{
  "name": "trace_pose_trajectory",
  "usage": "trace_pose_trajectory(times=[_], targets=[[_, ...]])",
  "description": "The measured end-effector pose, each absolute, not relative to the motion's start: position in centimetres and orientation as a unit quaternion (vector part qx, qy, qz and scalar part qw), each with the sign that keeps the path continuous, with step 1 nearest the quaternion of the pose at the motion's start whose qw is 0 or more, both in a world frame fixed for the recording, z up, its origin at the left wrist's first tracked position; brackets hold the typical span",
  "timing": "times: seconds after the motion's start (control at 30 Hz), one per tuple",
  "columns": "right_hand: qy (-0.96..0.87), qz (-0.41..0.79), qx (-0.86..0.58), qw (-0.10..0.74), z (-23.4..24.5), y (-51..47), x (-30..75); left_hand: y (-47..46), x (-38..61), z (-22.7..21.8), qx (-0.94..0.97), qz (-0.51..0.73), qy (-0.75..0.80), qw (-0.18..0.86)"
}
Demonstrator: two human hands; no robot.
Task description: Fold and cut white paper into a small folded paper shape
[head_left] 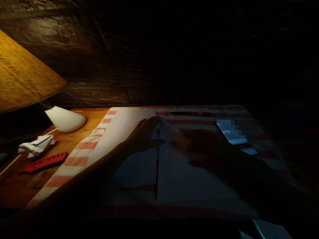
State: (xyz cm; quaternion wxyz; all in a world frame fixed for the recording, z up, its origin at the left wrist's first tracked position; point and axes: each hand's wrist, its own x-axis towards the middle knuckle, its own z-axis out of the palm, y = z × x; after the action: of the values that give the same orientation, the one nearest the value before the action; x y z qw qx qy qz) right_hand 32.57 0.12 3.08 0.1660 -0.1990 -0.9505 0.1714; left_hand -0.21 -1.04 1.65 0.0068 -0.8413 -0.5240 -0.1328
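Two white sheets lie side by side on a red-and-white striped cloth. My left hand [146, 132] rests across the left sheet [129, 169], its fingers stretched out to the far inner edge, where the right sheet [184, 182] begins. Part of the right sheet looks raised or folded over near my right hand [201, 142]. That hand is over the right sheet, dark and smeared, so its fingers and anything in them cannot be made out. Beyond the sheets, a dark, slim object with a red part [199, 114] lies on the striped cloth [81, 152].
On the left stands a lamp with a yellow shade [27, 76] and white base [66, 119]. Crumpled white paper [37, 145] and a red notched strip [45, 162] lie on the wooden table [93, 116]. A lit phone [231, 134] is at right; a dark wall rises behind.
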Motion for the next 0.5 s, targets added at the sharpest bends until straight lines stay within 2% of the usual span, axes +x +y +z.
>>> trace_pose_trajectory(times=[0.27,0.5], targets=[[-0.946,0.206,-0.210,0.137,5.6,2.2,36.1,-0.9,-0.4,1.6,-0.844,-0.134,-0.519,0.000],[-0.931,0.264,-0.246,0.058,7.1,1.9,36.8,-0.6,-0.8,1.4,-0.850,-0.144,-0.506,0.018]])
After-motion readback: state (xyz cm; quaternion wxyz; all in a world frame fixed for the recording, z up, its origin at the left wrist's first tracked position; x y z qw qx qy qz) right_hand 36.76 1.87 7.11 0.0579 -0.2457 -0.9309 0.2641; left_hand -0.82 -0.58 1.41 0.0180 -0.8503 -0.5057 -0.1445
